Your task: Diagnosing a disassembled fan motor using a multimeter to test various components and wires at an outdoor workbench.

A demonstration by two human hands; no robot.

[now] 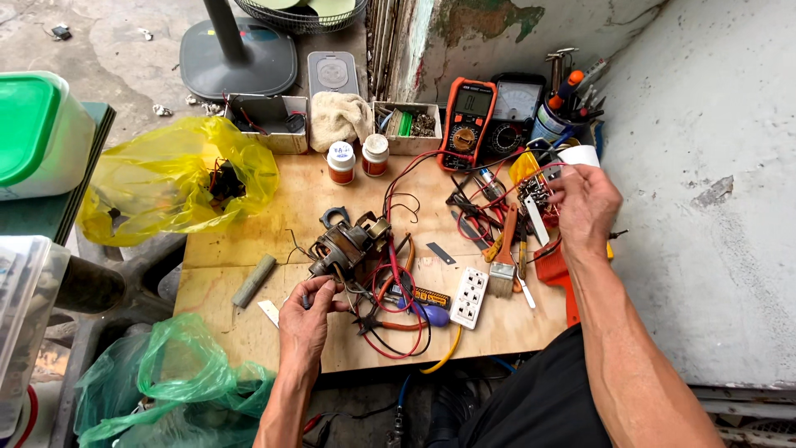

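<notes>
The left hand point(303, 322) pinches a thin wire lead of the small copper-wound electric motor point(347, 245) at bench point(249, 241) centre, steadying it. At two o'clock, the right hand point(585, 204) grips a tangled bundle of red wires and connectors point(535, 192), lifted clear of tools.

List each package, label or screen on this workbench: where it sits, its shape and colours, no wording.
Orange multimeter: back edge, grey rectangular screen.
Black analogue meter: right of it, pale dial.
Two small jars: back centre, white labels, rust-coloured contents.
Yellow plastic bag: left edge, crumpled.
</notes>
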